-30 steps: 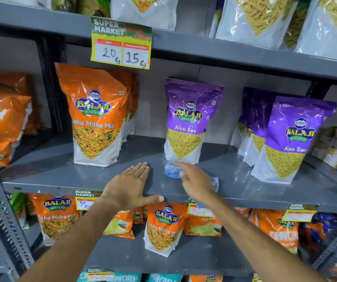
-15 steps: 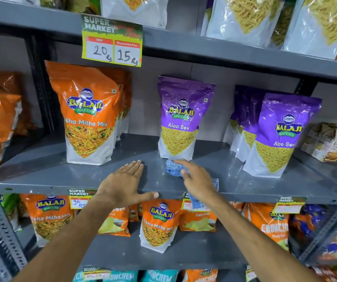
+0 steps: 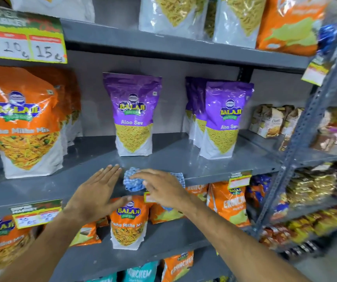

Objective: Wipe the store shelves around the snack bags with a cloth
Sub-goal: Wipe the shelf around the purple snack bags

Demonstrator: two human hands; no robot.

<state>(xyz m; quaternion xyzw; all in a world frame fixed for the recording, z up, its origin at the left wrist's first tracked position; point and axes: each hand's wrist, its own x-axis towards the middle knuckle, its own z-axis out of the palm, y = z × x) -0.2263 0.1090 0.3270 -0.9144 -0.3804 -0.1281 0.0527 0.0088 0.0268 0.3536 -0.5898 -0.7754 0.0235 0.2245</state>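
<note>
Right grip (image 3: 161, 188) flat, pressing the cloth (image 3: 132, 181); left grip (image 3: 94, 194) spread, empty — wipe evenly, skirt the purple bag (image 3: 133, 115).

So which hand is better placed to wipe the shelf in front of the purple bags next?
Likely the right hand: it presses the blue checked cloth on the grey shelf, just in front of the Aloo Sev bag. The left hand rests flat beside it, holding nothing.

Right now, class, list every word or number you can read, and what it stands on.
"BALAJI", "Aloo Sev": middle purple bag
"BALAJI": large orange bag, product name blurred
"15": yellow price sign, rest blurred
"BALAJI", "Mitha": lower orange bag
Shelf-edge tags: too blurred
</note>
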